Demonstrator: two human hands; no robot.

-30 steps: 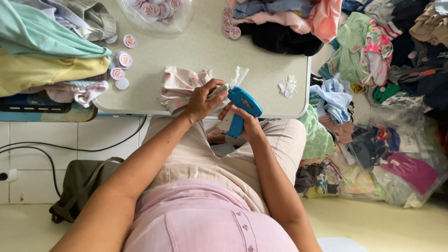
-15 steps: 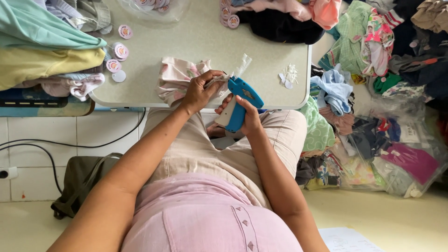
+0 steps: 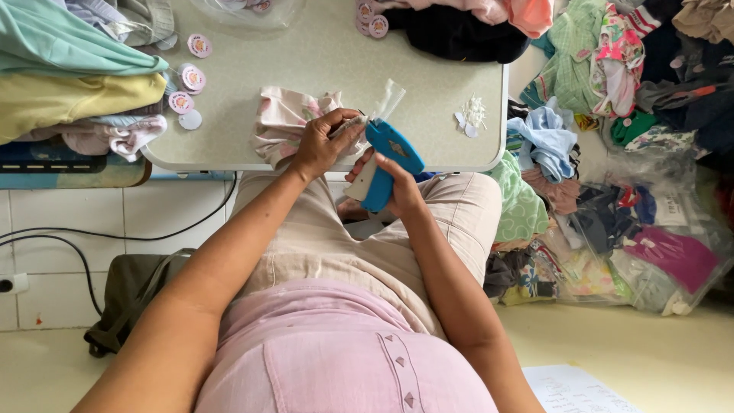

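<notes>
My right hand grips a blue and white tagging gun, its nose pointing up toward the table edge. My left hand pinches a small tag and the edge of a folded pale floral garment right at the gun's tip. A strip of clear plastic fasteners sticks up from the gun. Both hands meet at the front edge of the grey-green table, above my lap.
Round pink paper tags lie left of the garment. Folded teal and yellow clothes are stacked at far left. A small heap of white plastic bits sits near the table's right edge. Heaped clothes and plastic bags fill the floor at right.
The view has shifted slightly. My hands stay together at the table edge, with the gun tip pressed closer to the tag and garment.
</notes>
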